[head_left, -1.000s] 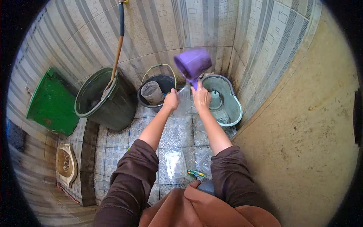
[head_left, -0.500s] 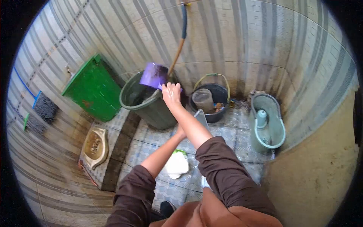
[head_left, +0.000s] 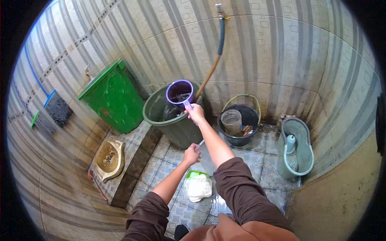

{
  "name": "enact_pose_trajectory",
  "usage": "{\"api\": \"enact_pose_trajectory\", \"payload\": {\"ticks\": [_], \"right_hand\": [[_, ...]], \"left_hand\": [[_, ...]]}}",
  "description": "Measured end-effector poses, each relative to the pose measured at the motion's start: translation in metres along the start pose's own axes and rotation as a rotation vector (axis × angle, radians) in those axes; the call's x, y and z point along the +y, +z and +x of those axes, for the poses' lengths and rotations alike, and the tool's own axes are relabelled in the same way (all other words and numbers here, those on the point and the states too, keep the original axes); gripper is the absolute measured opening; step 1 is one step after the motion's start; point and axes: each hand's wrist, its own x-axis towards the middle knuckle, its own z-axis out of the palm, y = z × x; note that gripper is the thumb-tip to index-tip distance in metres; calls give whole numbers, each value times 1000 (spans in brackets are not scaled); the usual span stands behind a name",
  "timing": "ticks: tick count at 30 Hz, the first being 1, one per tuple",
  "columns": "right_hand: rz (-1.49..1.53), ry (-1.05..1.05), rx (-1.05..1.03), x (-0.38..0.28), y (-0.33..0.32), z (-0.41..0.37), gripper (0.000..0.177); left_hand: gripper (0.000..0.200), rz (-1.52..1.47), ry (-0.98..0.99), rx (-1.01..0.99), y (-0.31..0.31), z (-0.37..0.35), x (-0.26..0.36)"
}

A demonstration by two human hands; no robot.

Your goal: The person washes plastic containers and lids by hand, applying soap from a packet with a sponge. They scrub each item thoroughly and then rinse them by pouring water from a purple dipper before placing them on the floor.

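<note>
My right hand (head_left: pixel 194 113) is closed round the handle of a purple dipper (head_left: pixel 179 93). The dipper is upright with water in it, above the large grey-green bucket (head_left: pixel 173 130), which also holds water. Lower and to the left, my left hand (head_left: pixel 192 154) grips the edge of a thin, clear or greyish object (head_left: pixel 207 160), mostly hidden behind my right forearm. White containers (head_left: pixel 198 187) lie on a green tray (head_left: pixel 194 173) on the tiled floor below my left hand.
A black bucket (head_left: pixel 237 140) with a cup and scraps stands right of the large bucket. Further right is a pale green tub (head_left: pixel 296 173). A green bin (head_left: pixel 114 96) and a squat toilet (head_left: pixel 109 160) are at left. A hose (head_left: pixel 213 68) hangs from the wall tap.
The dipper has turned from tipped on its side to upright, with water now visible in it. My left hand has come out from behind my right arm. The camera view has shifted.
</note>
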Motion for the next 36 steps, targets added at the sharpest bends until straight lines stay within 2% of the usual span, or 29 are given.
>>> {"api": "enact_pose_trajectory", "payload": {"ticks": [1, 2, 5, 7, 8, 9, 11, 13, 15, 16, 17, 19, 20, 22, 23, 25, 27, 29, 31, 32, 33, 35, 36], "right_hand": [[148, -60, 5, 5, -7, -1, 14], [333, -83, -104, 9, -18, -1, 17], [563, -187, -258, -25, -63, -38, 33], [446, -244, -341, -34, -102, -52, 36], [399, -178, -371, -37, -123, -58, 36], [385, -171, -348, -29, -143, -61, 36], [72, -163, -292, -13, -181, -70, 31], [3, -111, -202, 1, -212, -89, 28], [-345, -26, -22, 18, -236, -105, 28], [-349, -10, -12, 34, -247, -108, 28], [-107, 62, 3, 50, -259, -111, 26], [380, 197, 34, 72, -277, -119, 20], [377, 208, 38, 77, -285, -126, 20], [-321, -6, 234, 80, -300, -141, 17], [-668, -117, 324, 81, -306, -148, 17], [-718, -53, 375, 70, -317, -161, 19], [-884, -452, 462, 79, -328, -160, 23], [-892, -379, 456, 35, -320, -186, 19], [-866, -151, 480, 26, -323, -194, 23], [-1000, -149, 476, 24, -325, -196, 21], [-1000, -147, 473, 22, -327, -198, 21], [-1180, -152, 486, 17, -328, -203, 20], [-1205, -146, 505, 9, -325, -207, 21]], "left_hand": [[22, -20, 0, 2, 7, 4, 6], [25, -40, 2, -1, 16, 8, 13], [29, -222, -47, -143, 54, 34, 22], [28, -238, -93, -279, 82, 36, 45], [28, -269, -119, -342, 100, 40, 50], [28, -297, -146, -404, 116, 40, 56], [27, -311, -146, -468, 155, 35, 68], [26, -327, -151, -530, 193, 31, 73], [27, -249, -96, -558, 228, 28, 75], [30, -184, -46, -523, 240, 18, 80], [30, -185, -54, -540, 251, 18, 82], [38, 298, 309, -444, 277, 31, 74], [38, 293, 302, -453, 286, 35, 70], [41, 424, 577, -408, 289, 32, 78], [41, 424, 572, -413, 290, 30, 84], [38, 471, 491, -339, 278, 15, 108], [37, 523, 553, -320, 274, 21, 121], [36, 566, 623, -293, 269, 22, 130], [29, 569, 652, -285, 258, 17, 139], [28, 551, 691, -272, 255, 19, 141], [28, 550, 689, -272, 247, 15, 148], [26, 757, 503, -365, 227, 1, 161], [23, 652, 512, -303, 223, 2, 159]]}}
